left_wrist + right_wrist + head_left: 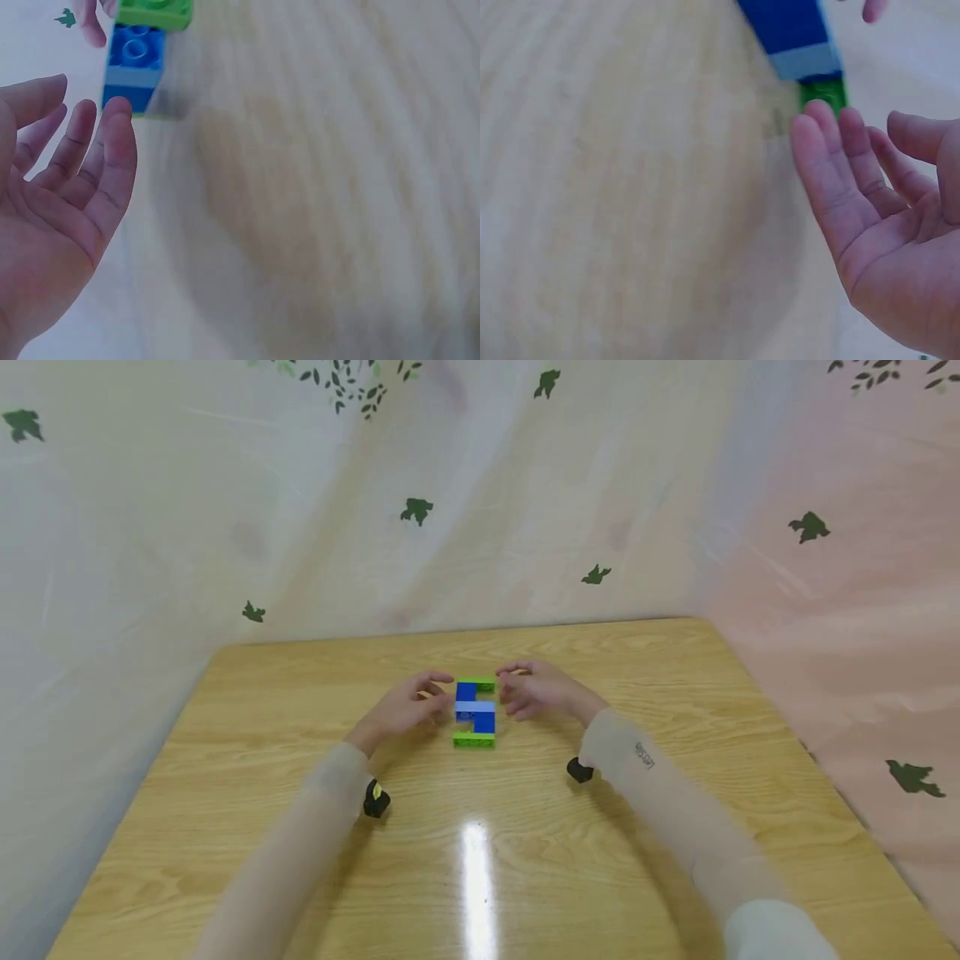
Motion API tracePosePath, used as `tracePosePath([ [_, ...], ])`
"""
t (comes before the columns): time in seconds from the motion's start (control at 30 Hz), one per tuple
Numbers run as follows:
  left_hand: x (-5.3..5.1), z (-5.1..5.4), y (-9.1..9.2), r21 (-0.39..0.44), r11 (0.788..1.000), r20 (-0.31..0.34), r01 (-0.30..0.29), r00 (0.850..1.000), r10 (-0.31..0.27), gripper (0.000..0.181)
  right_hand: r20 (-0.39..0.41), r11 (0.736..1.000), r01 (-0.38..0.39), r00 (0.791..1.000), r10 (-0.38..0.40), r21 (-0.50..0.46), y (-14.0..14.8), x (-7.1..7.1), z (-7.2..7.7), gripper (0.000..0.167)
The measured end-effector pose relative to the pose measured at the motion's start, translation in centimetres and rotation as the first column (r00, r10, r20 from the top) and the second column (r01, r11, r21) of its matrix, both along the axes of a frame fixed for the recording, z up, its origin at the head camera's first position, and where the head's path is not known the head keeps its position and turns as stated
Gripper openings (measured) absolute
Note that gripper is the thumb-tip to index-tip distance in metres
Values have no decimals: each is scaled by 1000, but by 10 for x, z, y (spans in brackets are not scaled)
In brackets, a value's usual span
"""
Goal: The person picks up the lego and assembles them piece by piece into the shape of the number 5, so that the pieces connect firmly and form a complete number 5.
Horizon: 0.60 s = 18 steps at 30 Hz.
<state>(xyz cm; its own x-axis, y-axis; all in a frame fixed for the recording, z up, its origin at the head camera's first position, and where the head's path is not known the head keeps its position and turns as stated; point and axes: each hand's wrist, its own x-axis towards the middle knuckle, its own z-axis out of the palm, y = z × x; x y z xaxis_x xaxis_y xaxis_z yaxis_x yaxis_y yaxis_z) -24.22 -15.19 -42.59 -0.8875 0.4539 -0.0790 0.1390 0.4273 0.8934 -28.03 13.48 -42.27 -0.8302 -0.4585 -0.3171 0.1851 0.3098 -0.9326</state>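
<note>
Toy building bricks joined in an S-like shape stand on the wooden table between the hands. A green brick (473,740) forms the near end and another green brick (486,687) the far end. Between them are two dark blue bricks (484,722) and a light blue brick (476,707) across the middle. The left hand (408,703) is just left of the bricks, palm inward, fingers relaxed and slightly bent, holding nothing. On the other side, the right hand (546,687) hovers close by, fingers loosely bent around air. Fingertips overlap the bricks in both wrist views; contact cannot be made out.
The wooden table (480,810) extends around the bricks, with a bright light reflection towards the near edge. A pale cloth (495,552) with dark green bird shapes hangs behind it and at the sides. Dark wrist devices (377,798) sit below both sleeves.
</note>
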Motion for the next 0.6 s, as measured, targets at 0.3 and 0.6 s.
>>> tracePosePath([
  [0.3, 1, 49, -46, -265, 964, -311, -2, 947, -84, 39, -357, 934, -125, 900, 249, 336, 29, -2, 64, 48],
  [0.6, 14, 69, -99, -455, 869, -537, -192, 838, -96, 58, -574, 815, 14, 717, 395, 579, 52, 7, 99, 50],
])
